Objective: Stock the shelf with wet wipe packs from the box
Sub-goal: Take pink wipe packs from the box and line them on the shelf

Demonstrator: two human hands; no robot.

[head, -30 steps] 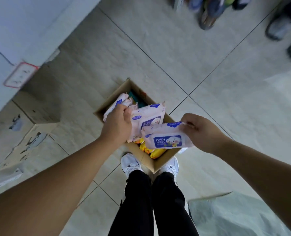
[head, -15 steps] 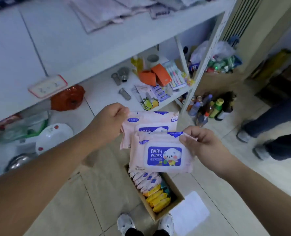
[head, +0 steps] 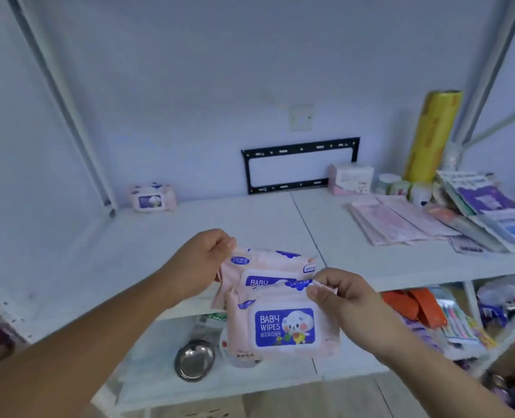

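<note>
My left hand pinches the top left corner of a pink baby wipes pack. In front of it hangs a second pink wipes pack with a blue label, which my right hand pinches by its top right edge. Both packs hang in front of the white shelf, just at its front edge. One more pink wipes pack stands at the back left of that shelf against the wall. The box is out of view.
The shelf's right side holds pink flat packets, booklets, a small pink box, jars and a yellow film roll. A steel bowl sits on the lower shelf. Slanted shelf posts stand left and right.
The view rose from the floor box to the upper shelf. Both hands lifted their wipes packs up to the shelf's front edge, still holding them.
</note>
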